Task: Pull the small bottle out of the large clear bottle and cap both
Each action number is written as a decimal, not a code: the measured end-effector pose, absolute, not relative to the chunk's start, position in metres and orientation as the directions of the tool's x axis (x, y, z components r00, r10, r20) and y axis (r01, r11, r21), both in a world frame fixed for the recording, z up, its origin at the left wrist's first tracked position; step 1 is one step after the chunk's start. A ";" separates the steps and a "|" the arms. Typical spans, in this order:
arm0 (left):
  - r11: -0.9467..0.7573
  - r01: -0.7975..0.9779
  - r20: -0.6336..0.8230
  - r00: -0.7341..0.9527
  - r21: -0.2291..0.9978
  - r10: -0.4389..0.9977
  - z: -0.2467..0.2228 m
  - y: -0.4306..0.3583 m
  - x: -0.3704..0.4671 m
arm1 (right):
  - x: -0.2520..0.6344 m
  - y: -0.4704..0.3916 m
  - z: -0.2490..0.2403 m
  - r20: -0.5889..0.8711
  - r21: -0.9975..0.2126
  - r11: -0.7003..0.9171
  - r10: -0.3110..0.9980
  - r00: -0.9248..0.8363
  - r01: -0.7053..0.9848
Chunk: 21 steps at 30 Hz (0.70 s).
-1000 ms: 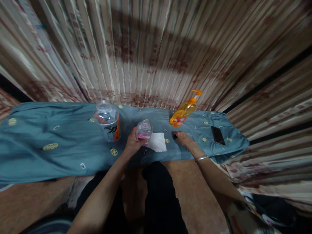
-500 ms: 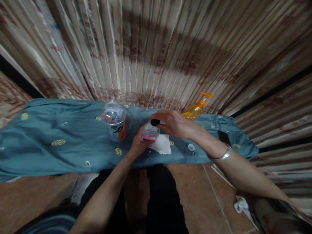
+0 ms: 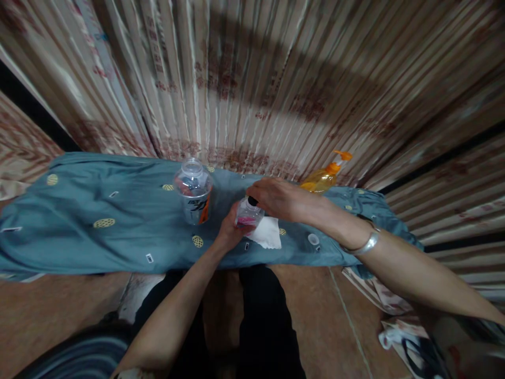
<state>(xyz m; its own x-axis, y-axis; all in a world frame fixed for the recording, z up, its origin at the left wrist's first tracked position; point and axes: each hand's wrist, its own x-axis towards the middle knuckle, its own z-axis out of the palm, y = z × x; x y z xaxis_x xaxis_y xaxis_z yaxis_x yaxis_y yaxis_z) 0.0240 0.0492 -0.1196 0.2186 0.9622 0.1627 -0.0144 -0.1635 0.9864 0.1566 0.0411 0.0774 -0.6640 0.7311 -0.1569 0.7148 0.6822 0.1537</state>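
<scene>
My left hand is wrapped round a small clear bottle with a pink label, held above the cloth-covered table. The fingers of my right hand are closed on the black cap at the bottle's mouth; whether the cap is loose or seated I cannot tell. Just under the bottle lies a white tissue. To the left stands a larger clear plastic bottle without a lid, with a black and orange print. A bottle of yellow liquid with an orange pump is beyond my right forearm.
A blue-green patterned cloth covers the narrow table. Near its front right lies a small round white lid. Pleated curtains hang close behind the table. At the lower left is a dark round seat.
My right fingers have turned and curled further over the black cap. The whole view has shifted slightly, and both hands keep the bottle in about the same place above the table.
</scene>
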 end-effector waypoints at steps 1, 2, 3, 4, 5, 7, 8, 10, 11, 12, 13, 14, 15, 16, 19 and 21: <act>-0.164 -0.020 0.164 0.217 0.986 0.962 -0.120 0.049 0.024 | 0.156 0.041 0.077 -0.160 0.164 0.682 0.731 -0.663 0.712; -0.163 -0.025 0.165 0.214 0.986 0.963 -0.120 0.049 0.024 | 0.155 0.041 0.077 -0.164 0.171 0.683 0.731 -0.663 0.710; -0.162 -0.028 0.165 0.211 0.986 0.964 -0.121 0.049 0.024 | 0.154 0.041 0.078 -0.169 0.177 0.683 0.731 -0.661 0.709; -0.162 -0.029 0.165 0.208 0.986 0.964 -0.121 0.049 0.025 | 0.154 0.041 0.079 -0.175 0.182 0.680 0.733 -0.658 0.710; -0.161 -0.028 0.163 0.205 0.987 0.965 -0.121 0.049 0.025 | 0.153 0.041 0.080 -0.182 0.188 0.674 0.739 -0.649 0.715; -0.155 -0.027 0.157 0.206 0.988 0.966 -0.120 0.049 0.025 | 0.151 0.041 0.083 -0.204 0.206 0.643 0.765 -0.610 0.738; -0.153 -0.027 0.155 0.208 0.988 0.966 -0.120 0.050 0.025 | 0.149 0.041 0.085 -0.217 0.217 0.622 0.782 -0.584 0.753; -0.152 -0.029 0.155 0.213 0.988 0.965 -0.120 0.050 0.025 | 0.147 0.042 0.087 -0.236 0.239 0.582 0.811 -0.535 0.777; -0.153 -0.031 0.156 0.214 0.988 0.964 -0.119 0.050 0.024 | 0.146 0.042 0.087 -0.240 0.249 0.566 0.822 -0.516 0.786; -0.153 -0.032 0.157 0.214 0.988 0.964 -0.119 0.050 0.024 | 0.145 0.043 0.087 -0.241 0.256 0.558 0.828 -0.507 0.789; -0.154 -0.035 0.158 0.214 0.987 0.964 -0.120 0.050 0.024 | 0.146 0.043 0.086 -0.236 0.258 0.559 0.827 -0.510 0.788; -0.154 -0.039 0.159 0.215 0.987 0.964 -0.120 0.050 0.024 | 0.146 0.043 0.085 -0.225 0.256 0.571 0.820 -0.527 0.780; -0.154 -0.044 0.160 0.217 0.987 0.963 -0.120 0.049 0.024 | 0.147 0.043 0.084 -0.210 0.249 0.590 0.807 -0.552 0.768; -0.154 -0.050 0.161 0.220 0.987 0.962 -0.121 0.049 0.024 | 0.148 0.043 0.083 -0.194 0.238 0.612 0.791 -0.581 0.754; -0.157 -0.060 0.167 0.224 0.986 0.960 -0.121 0.049 0.025 | 0.152 0.044 0.080 -0.176 0.206 0.665 0.747 -0.641 0.718; -0.159 -0.058 0.168 0.221 0.986 0.961 -0.121 0.048 0.026 | 0.152 0.045 0.081 -0.212 0.195 0.679 0.734 -0.645 0.708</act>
<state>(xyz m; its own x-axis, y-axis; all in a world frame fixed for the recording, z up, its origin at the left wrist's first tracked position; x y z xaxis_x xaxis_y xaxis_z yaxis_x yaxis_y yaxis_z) 0.0256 0.0484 -0.1211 0.2206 0.9608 0.1677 -0.0578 -0.1587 0.9856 0.1521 0.0454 0.0811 -0.6453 0.7340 -0.2120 0.7079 0.6788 0.1953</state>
